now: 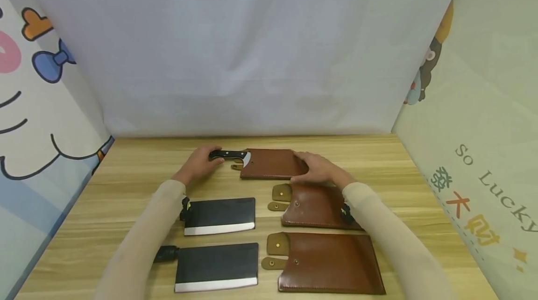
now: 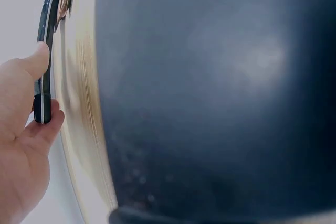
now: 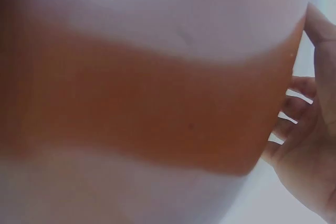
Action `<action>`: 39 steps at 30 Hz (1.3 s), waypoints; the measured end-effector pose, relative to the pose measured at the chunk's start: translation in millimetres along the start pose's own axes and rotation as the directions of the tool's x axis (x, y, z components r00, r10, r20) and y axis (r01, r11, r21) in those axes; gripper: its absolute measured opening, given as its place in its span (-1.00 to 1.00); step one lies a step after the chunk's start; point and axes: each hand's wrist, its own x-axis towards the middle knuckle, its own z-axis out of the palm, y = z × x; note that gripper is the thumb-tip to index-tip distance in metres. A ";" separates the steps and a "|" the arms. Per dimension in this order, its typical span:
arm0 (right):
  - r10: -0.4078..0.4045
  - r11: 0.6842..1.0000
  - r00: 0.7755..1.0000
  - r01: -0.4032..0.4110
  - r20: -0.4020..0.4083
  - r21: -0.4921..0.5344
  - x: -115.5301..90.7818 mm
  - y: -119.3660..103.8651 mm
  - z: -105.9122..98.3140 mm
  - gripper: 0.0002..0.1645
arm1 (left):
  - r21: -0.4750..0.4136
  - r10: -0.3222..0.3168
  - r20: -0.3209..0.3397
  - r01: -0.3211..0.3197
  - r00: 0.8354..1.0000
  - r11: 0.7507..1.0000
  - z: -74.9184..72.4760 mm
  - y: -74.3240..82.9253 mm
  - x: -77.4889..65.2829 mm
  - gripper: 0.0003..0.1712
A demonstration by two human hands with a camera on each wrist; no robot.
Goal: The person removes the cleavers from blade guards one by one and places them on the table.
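A cleaver with a black riveted handle (image 1: pixel 228 154) lies at the back of the table, its blade mostly inside a brown leather sheath (image 1: pixel 273 163). My left hand (image 1: pixel 200 163) pinches the end of that handle; the left wrist view shows the thumb on one side and fingers on the other. At the sheath's closed end rests my right hand (image 1: pixel 318 169), thumb near the front edge and fingers by the far corner. Those fingers (image 3: pixel 296 106) look spread and fairly straight in the right wrist view, their tips partly hidden by a brown sheath close to the camera.
Two bare cleavers, one blade (image 1: pixel 220 215) behind the other (image 1: pixel 217 266), lie front left. Beside them are two more brown sheaths, the middle one (image 1: pixel 313 211) partly under my right forearm and the front one (image 1: pixel 332 260) flat. A white cloth (image 1: pixel 252 57) hangs behind the table.
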 end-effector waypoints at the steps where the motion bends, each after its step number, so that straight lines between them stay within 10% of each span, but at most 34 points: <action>1: -0.001 1.000 1.000 0.001 0.000 -0.009 0.1 -0.6 0.1 0.28 | 0.000 -0.001 -0.001 0.001 1.000 1.000 0.3 0.2 -0.1 -0.40; 15: 0.007 0.993 1.000 -0.011 -0.029 -0.121 -0.3 -7.9 0.5 0.26 | 0.017 0.001 -0.042 0.000 0.999 1.000 0.4 2.4 -2.8 -0.51; 39: -0.022 1.000 0.991 0.023 -0.136 0.006 -13.4 -11.2 -15.9 0.22 | 0.030 0.005 -0.035 -0.004 0.999 1.000 -15.5 15.5 -11.7 -0.49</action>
